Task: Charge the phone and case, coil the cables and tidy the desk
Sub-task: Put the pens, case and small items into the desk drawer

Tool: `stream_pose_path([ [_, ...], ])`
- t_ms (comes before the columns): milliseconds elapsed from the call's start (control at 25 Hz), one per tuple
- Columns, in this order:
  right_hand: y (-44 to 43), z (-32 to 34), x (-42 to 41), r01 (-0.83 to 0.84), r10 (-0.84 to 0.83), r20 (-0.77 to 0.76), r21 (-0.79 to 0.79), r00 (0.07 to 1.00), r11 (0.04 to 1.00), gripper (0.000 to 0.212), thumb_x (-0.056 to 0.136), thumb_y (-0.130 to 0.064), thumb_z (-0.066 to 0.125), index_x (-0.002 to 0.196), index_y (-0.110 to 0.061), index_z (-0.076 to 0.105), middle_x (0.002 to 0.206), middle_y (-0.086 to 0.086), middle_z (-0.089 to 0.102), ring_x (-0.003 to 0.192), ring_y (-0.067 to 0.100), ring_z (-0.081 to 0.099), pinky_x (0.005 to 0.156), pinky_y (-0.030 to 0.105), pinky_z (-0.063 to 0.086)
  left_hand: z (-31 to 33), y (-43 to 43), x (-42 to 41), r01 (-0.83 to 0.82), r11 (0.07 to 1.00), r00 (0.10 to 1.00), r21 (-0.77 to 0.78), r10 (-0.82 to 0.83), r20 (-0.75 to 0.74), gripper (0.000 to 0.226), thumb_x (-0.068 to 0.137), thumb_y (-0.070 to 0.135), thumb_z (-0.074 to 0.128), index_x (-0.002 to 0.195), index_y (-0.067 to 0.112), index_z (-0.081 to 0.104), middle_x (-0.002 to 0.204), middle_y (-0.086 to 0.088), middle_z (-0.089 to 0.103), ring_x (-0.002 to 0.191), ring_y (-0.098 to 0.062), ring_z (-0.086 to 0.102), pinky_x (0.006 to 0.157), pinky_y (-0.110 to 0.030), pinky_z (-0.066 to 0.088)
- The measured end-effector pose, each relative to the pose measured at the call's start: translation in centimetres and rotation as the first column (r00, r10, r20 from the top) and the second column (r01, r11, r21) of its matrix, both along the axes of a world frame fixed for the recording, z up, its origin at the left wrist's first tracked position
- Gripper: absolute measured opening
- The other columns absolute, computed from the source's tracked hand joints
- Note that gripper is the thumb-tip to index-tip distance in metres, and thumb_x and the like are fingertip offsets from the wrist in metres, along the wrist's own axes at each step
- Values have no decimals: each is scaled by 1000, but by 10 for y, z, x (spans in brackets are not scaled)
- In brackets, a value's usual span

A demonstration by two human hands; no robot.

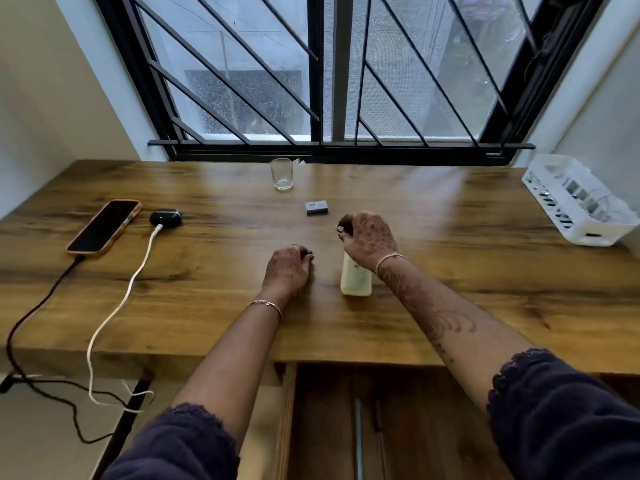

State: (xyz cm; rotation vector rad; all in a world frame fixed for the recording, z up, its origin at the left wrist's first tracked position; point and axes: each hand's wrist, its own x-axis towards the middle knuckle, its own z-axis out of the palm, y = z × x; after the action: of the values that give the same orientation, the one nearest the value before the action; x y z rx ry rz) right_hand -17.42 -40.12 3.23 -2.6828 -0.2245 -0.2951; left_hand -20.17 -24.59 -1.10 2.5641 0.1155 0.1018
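Two bare forearms (235, 348) in pushed-up dark sleeves (571, 410) reach forward. The left grip (289, 268) rests knuckles-up on the bench (450, 237), fingers curled under, anything inside hidden. The right grip (369, 237) hovers higher, wrist bent, pinching a small dark object (341, 229). A thin bangle (389, 259) circles each wrist.

Blocked left by phone (104, 226), case (165, 218), cables (117, 303); bare desk (450, 237) between small box (317, 207) and basket (613, 232); probably passable behind glass (282, 174).

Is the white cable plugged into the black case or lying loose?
Plugged in: the white cable ends at the black case, where a green light glows.
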Motion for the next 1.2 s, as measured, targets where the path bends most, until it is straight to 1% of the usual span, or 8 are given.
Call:
stream_pose_path([
  [120, -23, 4, -54, -4, 3, 18, 32, 1000, 999, 22, 86, -23, 61, 105, -19, 72, 102, 8, 71, 98, 26, 64, 89, 32, 51, -1, -11, -41, -169, 942, 985, -290, 154, -74, 23, 92, 25, 58, 105, 12, 71, 104, -2, 72, 97, -18, 66, 93, -26, 48],
  [200, -43, 4, -93, 27, -27, -9, 88, 1000, 996, 23, 83, -25, 64, 103, -20, 73, 100, 5, 73, 96, 23, 66, 89, 33, 53, 0, -25, -72, -252, 792, 967, -556, 182, -178, 20, 91, 23, 60, 106, 14, 69, 101, -7, 74, 83, -21, 69, 85, -32, 54],
  [280, -62, 1, -129, 47, -41, -38, 149, 998, 988, 22, 80, -28, 66, 99, -21, 75, 96, 3, 74, 91, 19, 68, 86, 34, 55, 2, -44, -105, -249, 659, 965, -710, 111, -236, 19, 93, 17, 56, 109, 14, 66, 92, -10, 74, 69, -17, 64, 65, -26, 53],
  [400, -90, -11, -184, 54, -42, -63, 203, 997, 978, 16, 78, -27, 69, 90, -18, 76, 91, 1, 75, 86, 16, 68, 82, 31, 56, 1, -74, -156, -228, 548, 956, -804, -29, -291, 16, 93, 5, 54, 105, 7, 65, 84, -10, 71, 72, -17, 65, 60, -23, 53],
  [640, -127, -64, -251, 184, -132, -219, 241, 967, 953, 18, 75, -30, 71, 91, -21, 72, 92, -1, 73, 91, 16, 67, 81, 30, 54, -48, -117, -213, -344, 596, 897, -726, -21, -442, 10, 86, 1, 62, 82, 11, 63, 110, -23, 67, 100, -34, 67, 80, -42, 57],
  [840, -144, -103, -264, 301, -223, -392, 150, 892, 942, 15, 79, -33, 72, 90, -24, 68, 98, -2, 71, 96, 15, 66, 77, 20, 47, -81, -143, -224, -403, 720, 823, -565, 15, -568, 17, 85, 9, 65, 101, 8, 63, 101, -15, 69, 83, -24, 68, 62, -28, 58],
  [1000, -150, -131, -265, 315, -257, -443, 60, 859, 947, 31, 79, -37, 71, 104, -18, 67, 109, 3, 68, 108, 20, 62, 89, 25, 47, -106, -155, -217, -433, 793, 801, -429, 120, -586, 21, 71, 24, 77, 84, 17, 61, 102, -15, 71, 96, -30, 69, 85, -42, 57],
  [1200, -149, -146, -262, 307, -265, -432, 28, 862, 951, 44, 80, -38, 69, 116, -14, 62, 119, 7, 62, 115, 23, 56, 96, 27, 42, -103, -166, -222, -433, 826, 814, -361, 186, -550, 50, 73, 37, 77, 113, 9, 64, 114, -13, 68, 108, -30, 64, 93, -39, 53],
])
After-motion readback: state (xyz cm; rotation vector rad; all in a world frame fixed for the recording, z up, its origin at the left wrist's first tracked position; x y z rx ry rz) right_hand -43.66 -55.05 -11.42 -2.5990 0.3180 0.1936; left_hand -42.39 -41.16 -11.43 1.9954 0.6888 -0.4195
